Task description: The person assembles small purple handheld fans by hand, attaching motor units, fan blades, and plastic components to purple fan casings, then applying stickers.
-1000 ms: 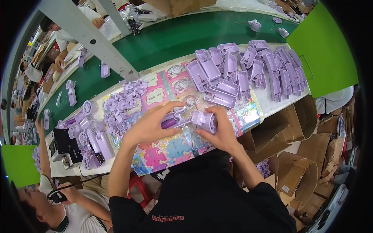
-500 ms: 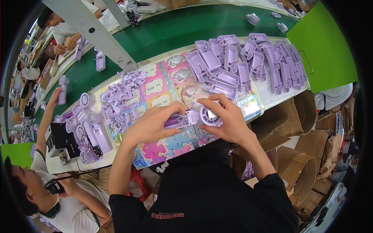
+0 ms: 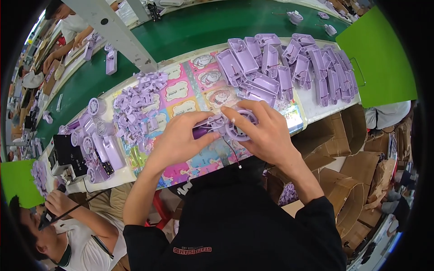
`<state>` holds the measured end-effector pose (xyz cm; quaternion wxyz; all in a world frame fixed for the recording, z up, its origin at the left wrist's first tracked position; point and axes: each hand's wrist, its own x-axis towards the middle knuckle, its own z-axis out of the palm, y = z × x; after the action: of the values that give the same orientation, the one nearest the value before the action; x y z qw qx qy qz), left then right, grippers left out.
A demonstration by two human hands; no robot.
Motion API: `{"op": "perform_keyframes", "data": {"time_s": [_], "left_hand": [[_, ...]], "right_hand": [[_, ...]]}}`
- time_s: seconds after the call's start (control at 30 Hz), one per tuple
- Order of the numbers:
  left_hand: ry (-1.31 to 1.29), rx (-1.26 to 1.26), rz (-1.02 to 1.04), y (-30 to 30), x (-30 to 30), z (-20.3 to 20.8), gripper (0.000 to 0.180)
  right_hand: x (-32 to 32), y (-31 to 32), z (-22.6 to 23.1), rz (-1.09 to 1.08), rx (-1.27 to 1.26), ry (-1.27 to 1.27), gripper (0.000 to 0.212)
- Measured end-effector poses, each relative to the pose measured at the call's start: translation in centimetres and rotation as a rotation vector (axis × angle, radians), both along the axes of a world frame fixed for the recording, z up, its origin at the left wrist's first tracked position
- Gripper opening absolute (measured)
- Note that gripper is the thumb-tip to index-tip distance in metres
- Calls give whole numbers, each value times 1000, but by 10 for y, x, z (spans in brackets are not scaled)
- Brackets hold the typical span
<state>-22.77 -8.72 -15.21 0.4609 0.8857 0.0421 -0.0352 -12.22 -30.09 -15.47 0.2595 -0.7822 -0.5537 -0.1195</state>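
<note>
Both hands hold one lilac plastic assembly at the middle of the table. My left hand (image 3: 178,139) grips its left end, fingers closed around a bracket (image 3: 218,122) and a dark purple cylinder (image 3: 201,132). My right hand (image 3: 266,133) is closed on the round spoked ring housing (image 3: 238,134) at the other end, with the index finger across it. White wires run over the bracket. A thin dark wire with a small white plug (image 3: 239,166) dangles below. Part of the assembly is hidden behind the fingers.
Lilac open shells (image 3: 266,86) lie at the back right, beside a green panel (image 3: 377,63). Small lilac parts (image 3: 135,106) are heaped left of centre. Left of them stand round-headed lilac units (image 3: 101,149) and a black box (image 3: 68,155). A green conveyor (image 3: 190,34) runs behind; a co-worker (image 3: 74,230) sits left.
My right fingers have shifted across the ring, and the assembly has moved slightly up and left. The plugged wire now hangs lower in view. The co-worker's arm has withdrawn from the conveyor.
</note>
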Motion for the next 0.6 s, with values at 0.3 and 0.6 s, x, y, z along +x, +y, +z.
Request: {"op": "perform_keyframes", "data": {"time_s": [0.3, 0.6], "left_hand": [[-3, -134, 145, -1, -1, -26, 43], [-261, -446, 409, 54, 11, -16, 32]], "right_hand": [[14, 10, -9, 39, -4, -65, 65], [21, 95, -93, 69, 181, 392, 55]]}}
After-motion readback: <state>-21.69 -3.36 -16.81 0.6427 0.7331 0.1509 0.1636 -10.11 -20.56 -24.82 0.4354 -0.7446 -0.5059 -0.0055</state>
